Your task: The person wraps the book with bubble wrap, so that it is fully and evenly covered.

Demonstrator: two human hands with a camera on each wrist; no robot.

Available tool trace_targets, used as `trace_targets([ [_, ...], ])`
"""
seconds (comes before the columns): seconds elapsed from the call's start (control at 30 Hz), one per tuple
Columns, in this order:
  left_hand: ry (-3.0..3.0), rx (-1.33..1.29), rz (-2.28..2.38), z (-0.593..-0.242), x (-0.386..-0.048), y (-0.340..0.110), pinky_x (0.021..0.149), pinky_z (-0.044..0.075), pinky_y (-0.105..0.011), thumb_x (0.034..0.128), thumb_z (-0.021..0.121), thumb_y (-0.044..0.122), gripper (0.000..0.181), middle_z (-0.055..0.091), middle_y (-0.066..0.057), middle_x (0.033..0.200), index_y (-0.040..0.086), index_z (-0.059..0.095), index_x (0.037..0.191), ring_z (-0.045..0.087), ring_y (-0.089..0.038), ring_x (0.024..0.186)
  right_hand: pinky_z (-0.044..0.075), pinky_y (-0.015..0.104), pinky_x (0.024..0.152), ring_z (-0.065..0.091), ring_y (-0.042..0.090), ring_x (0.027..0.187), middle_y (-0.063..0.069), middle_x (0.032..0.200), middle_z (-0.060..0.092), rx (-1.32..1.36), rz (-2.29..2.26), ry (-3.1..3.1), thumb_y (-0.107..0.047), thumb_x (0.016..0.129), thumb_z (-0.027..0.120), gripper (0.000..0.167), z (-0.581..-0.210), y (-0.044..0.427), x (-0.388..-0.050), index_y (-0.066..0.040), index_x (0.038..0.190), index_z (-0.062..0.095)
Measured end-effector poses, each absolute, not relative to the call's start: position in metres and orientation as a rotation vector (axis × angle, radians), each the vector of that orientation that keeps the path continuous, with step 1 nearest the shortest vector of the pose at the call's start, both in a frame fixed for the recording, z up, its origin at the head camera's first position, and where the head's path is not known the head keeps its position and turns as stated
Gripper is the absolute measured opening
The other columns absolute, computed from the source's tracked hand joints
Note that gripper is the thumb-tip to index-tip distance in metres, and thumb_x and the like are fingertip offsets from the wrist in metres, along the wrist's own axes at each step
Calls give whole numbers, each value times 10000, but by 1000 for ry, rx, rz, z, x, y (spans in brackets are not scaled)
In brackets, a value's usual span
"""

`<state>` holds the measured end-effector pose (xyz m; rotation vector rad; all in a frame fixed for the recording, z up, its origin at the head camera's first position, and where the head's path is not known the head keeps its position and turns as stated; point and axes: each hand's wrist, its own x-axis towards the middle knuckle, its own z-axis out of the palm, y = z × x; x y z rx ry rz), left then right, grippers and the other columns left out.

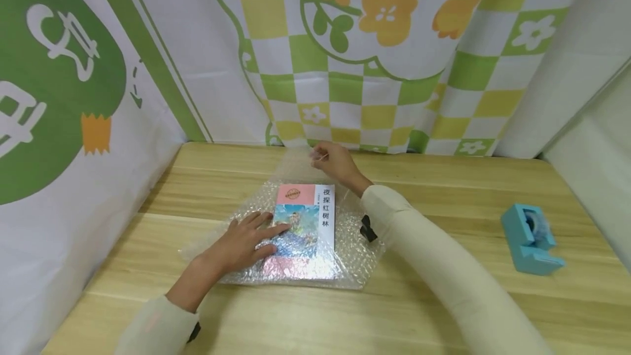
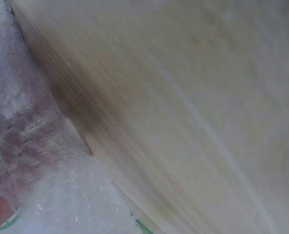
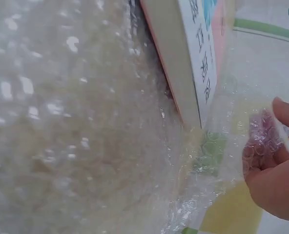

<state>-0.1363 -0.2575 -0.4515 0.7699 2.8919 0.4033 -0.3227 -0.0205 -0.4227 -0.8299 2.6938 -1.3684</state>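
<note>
Reader: Where does the book point(image 1: 311, 240) lie?

Author: Face up on a sheet of bubble wrap point(image 1: 356, 267), near the middle of the wooden table point(image 1: 345, 316). Its cover has pink areas, a coloured picture and a white strip with dark characters; bright glints cross its lower part.

Reader: How are the hands disposed?

Author: The left hand point(image 1: 246, 241) lies palm down with fingers spread over the left side of the cover, gripping nothing; whether film lies between fingertips and cover cannot be told. The right hand point(image 1: 337, 164), beyond the top of the book, pinches the film's far edge narrowly between thumb and fingers, as the right wrist view confirms.

Reader: What obstructs the view?

Author: The left hand hides part of the cover's left edge. The right sleeve point(image 1: 443, 267) passes between the book and a blue tape dispenser point(image 1: 515, 239), overlapping the wrap's right-hand portion. A black object point(image 1: 368, 229) sits by the right cuff. The left wrist view is too blurred for fine detail.

Reader: And the surroundings?

Author: The dispenser, loaded with a tape roll point(image 1: 539, 228), stands to the person's right, well apart from the wrap. Behind the table's far edge hangs a checked, flowered cloth point(image 1: 345, 89), close behind the right hand.
</note>
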Motion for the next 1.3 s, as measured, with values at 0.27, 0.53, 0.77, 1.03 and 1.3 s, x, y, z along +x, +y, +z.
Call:
trace_targets([
  [0.27, 2891, 771, 405, -450, -138, -259, 966, 251, -813, 1026, 560, 372, 523, 388, -244, 1521, 257, 448, 1524, 308, -526, 1384, 525, 379, 909, 660, 262, 960, 125, 978, 708, -1026, -1433, 2635, -19, 945, 674, 73, -424, -16, -303, 23, 998, 700],
  [0.53, 2887, 769, 406, -453, -138, -258, 965, 252, -813, 1026, 559, 377, 527, 387, -243, 1522, 260, 444, 1527, 302, -521, 1389, 541, 363, 904, 682, 272, 1006, 126, 1043, 723, -1175, -1343, 2595, -16, 943, 671, 108, -429, -11, -289, 3, 1046, 695],
  [0.77, 2882, 766, 404, -453, -137, -258, 962, 249, -816, 1021, 566, 382, 533, 379, -244, 1525, 265, 443, 1527, 297, -523, 1391, 526, 360, 939, 674, 259, 1075, 77, 1086, 723, -1259, -1278, 2502, -11, 960, 649, 103, -435, -3, -275, -40, 1049, 694],
  [1.03, 2884, 767, 390, -453, -138, -258, 958, 261, -814, 1018, 570, 388, 538, 380, -236, 1528, 266, 444, 1527, 300, -518, 1391, 524, 341, 935, 667, 226, 1080, 67, 1151, 716, -1359, -1113, 2475, 23, 929, 674, 128, -442, 0, -265, -66, 1001, 731],
  [1.3, 2887, 782, 406, -454, -137, -259, 952, 261, -819, 1019, 565, 391, 532, 382, -239, 1526, 257, 453, 1521, 307, -520, 1386, 494, 338, 975, 641, 261, 1112, 128, 1192, 688, -1462, -982, 2430, 18, 899, 696, 93, -447, -1, -262, -32, 974, 718],
])
